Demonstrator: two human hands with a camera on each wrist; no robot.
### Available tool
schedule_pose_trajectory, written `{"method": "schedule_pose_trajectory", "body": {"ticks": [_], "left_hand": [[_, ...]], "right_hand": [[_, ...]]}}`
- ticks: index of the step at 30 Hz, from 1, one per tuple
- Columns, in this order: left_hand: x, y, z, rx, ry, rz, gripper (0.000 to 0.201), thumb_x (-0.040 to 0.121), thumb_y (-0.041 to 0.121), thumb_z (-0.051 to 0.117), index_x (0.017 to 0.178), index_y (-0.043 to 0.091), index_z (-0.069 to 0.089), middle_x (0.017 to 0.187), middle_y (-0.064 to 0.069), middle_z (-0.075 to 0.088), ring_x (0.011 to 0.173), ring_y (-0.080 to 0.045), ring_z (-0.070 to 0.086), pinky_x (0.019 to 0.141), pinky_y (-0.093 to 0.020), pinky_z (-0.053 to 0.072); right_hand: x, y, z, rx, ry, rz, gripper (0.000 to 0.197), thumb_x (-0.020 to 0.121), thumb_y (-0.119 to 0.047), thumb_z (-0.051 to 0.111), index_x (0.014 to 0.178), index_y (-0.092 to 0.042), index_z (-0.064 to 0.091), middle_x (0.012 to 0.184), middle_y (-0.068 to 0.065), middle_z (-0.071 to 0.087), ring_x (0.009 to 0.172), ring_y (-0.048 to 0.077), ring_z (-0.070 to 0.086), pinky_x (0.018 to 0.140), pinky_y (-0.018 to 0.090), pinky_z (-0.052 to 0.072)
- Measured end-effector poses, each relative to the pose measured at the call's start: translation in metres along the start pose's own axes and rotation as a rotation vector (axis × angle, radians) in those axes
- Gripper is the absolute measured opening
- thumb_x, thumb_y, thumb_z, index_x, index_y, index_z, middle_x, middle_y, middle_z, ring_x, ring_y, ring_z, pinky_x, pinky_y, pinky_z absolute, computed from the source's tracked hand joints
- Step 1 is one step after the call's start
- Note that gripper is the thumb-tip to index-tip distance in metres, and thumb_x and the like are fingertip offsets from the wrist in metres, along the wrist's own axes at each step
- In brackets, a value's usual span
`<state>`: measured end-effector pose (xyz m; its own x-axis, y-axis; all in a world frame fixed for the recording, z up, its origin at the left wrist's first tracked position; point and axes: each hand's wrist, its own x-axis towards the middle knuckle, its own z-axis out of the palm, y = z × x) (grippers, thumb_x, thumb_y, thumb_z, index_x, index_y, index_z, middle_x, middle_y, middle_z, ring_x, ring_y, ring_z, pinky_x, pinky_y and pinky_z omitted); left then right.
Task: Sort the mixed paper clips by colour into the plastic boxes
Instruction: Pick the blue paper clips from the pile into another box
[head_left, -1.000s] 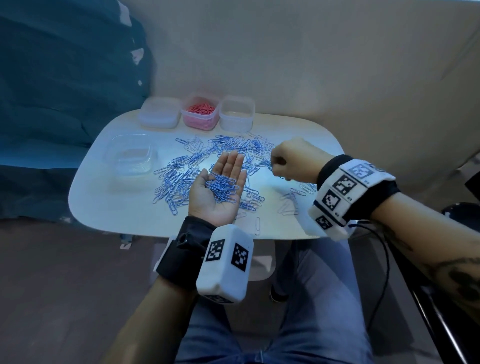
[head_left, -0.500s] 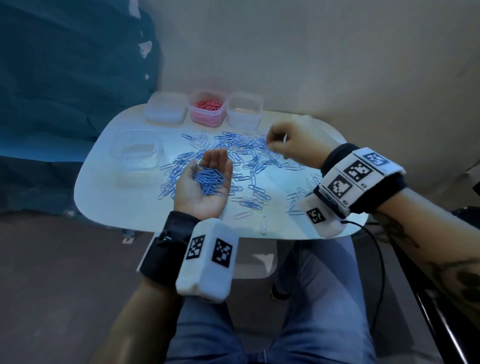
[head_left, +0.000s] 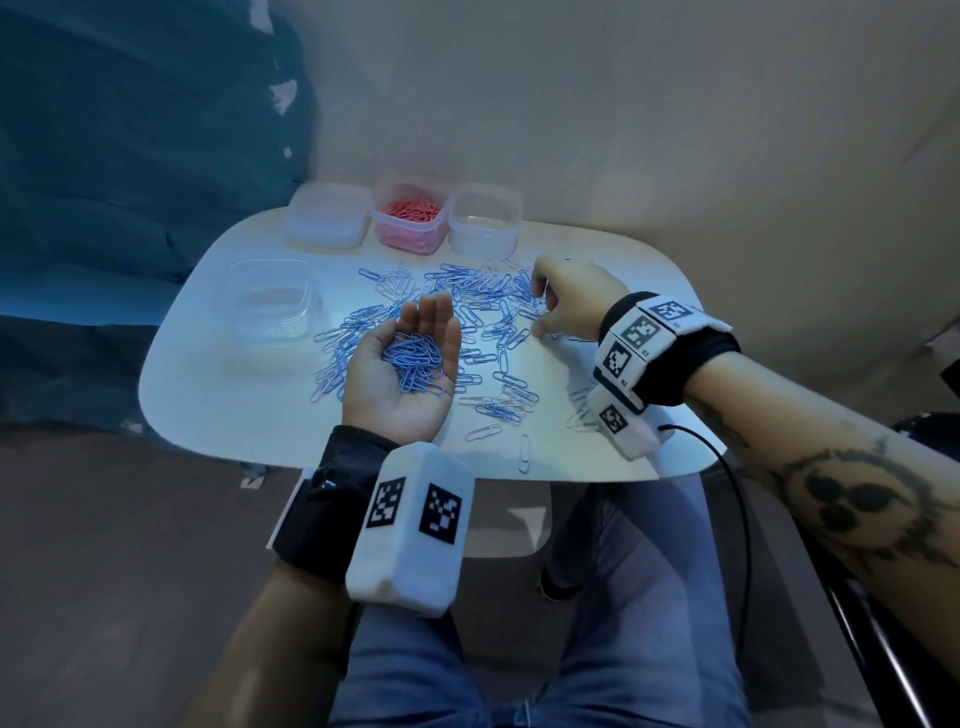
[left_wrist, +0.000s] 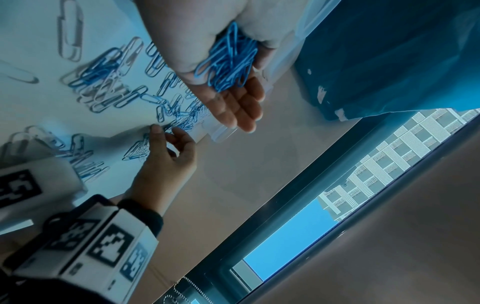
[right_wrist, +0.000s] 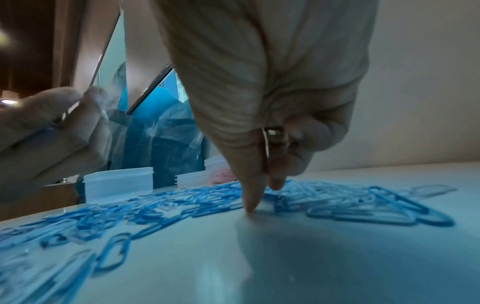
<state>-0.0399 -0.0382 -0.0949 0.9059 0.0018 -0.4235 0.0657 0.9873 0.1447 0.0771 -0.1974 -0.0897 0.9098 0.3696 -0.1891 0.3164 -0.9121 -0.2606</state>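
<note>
My left hand (head_left: 434, 317) lies palm up over the table's middle with straight fingers. It carries a heap of blue paper clips (head_left: 415, 364), also seen in the left wrist view (left_wrist: 228, 61). Loose blue and pale clips (head_left: 483, 296) lie scattered around it. My right hand (head_left: 540, 312) is down at the right side of the scatter, fingers curled. Its thumb tip (right_wrist: 249, 205) touches the table and a fingertip (right_wrist: 275, 185) rests on clips; whether a clip is pinched is unclear. At the back a box of pink clips (head_left: 410, 221) stands between two plastic boxes (head_left: 327, 215) (head_left: 485, 221).
A clear plastic box (head_left: 272, 301) stands at the left of the white table (head_left: 234, 415). A few pale clips (head_left: 483, 431) lie near the front edge. A beige wall is right behind the boxes. My knees are under the front edge.
My right hand left its spot beside the left palm, rose toward the far side of the scatter, then came down onto the clips there. The left hand stayed palm up with its heap.
</note>
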Motion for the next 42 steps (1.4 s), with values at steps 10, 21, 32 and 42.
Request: {"method": "schedule_pose_trajectory", "body": {"ticks": [10,21,32,42], "left_hand": [[0.0,-0.002,0.003,-0.02,-0.003,-0.025,0.04,0.089,0.013,0.04,0.057,0.002,0.062,0.065,-0.008,0.068,0.061,-0.023,0.07,0.053,-0.03,0.057],[-0.002,-0.001,0.002,-0.035,-0.027,-0.012,0.03,0.079,0.009,0.043,0.058,0.001,0.063,0.065,-0.009,0.068,0.06,-0.025,0.07,0.053,-0.032,0.056],[-0.001,0.005,0.002,-0.015,-0.001,-0.015,0.023,0.076,0.009,0.045,0.062,0.002,0.062,0.065,-0.008,0.069,0.061,-0.024,0.071,0.052,-0.03,0.057],[0.002,0.004,0.002,-0.025,0.043,-0.012,0.03,0.087,0.012,0.041,0.066,0.003,0.06,0.064,-0.009,0.068,0.059,-0.024,0.07,0.053,-0.03,0.056]], "right_hand": [[-0.002,-0.005,-0.006,0.197,-0.099,-0.074,0.021,0.075,0.0,0.068,0.095,-0.007,0.066,0.088,0.002,0.059,0.081,0.016,0.051,0.066,0.023,0.04],[0.014,0.009,-0.013,0.055,0.098,0.031,0.028,0.083,-0.004,0.052,0.108,-0.011,0.064,0.096,0.004,0.055,0.088,0.022,0.051,0.063,0.024,0.035],[0.036,0.015,-0.009,-0.026,0.047,0.109,0.026,0.081,-0.005,0.051,0.1,-0.011,0.068,0.097,0.008,0.064,0.081,0.026,0.055,0.067,0.027,0.041],[0.042,0.005,-0.01,0.142,0.027,0.102,0.015,0.078,-0.006,0.065,0.091,-0.01,0.07,0.081,0.003,0.06,0.077,0.019,0.053,0.057,0.021,0.039]]}}
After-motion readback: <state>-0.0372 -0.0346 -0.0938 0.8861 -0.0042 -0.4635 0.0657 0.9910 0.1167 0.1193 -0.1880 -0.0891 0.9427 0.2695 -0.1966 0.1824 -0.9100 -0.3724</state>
